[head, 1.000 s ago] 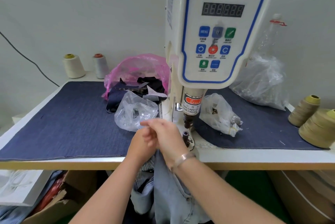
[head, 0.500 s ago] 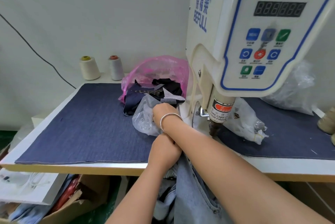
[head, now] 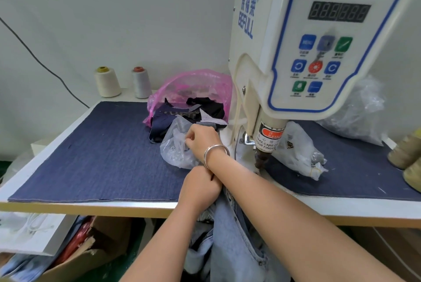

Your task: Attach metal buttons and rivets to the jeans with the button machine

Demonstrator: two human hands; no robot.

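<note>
A white servo button machine (head: 296, 53) stands on the table, its dark press head (head: 262, 158) pointing down at the base. Light blue jeans (head: 237, 247) hang over the table's front edge below it. My left hand (head: 198, 188) grips the jeans at the edge, partly covered by my right forearm. My right hand (head: 202, 140), with a metal bangle on the wrist, reaches left of the machine to a clear plastic bag (head: 175, 151) of small metal parts. Its curled fingers pinch the bag's plastic. What lies inside the fingers is hidden.
A dark denim mat (head: 91, 156) covers the table. A pink bag (head: 193, 85) of fabric scraps lies behind the clear bag. Two thread cones (head: 107, 82) stand at the back left. Another parts bag (head: 300, 151) and olive cones (head: 407, 154) sit to the right. Below is a cardboard box (head: 91, 254).
My right hand left the jeans at the press head and crossed over my left wrist to the clear bag. The left hand stays on the jeans. The view shifted left.
</note>
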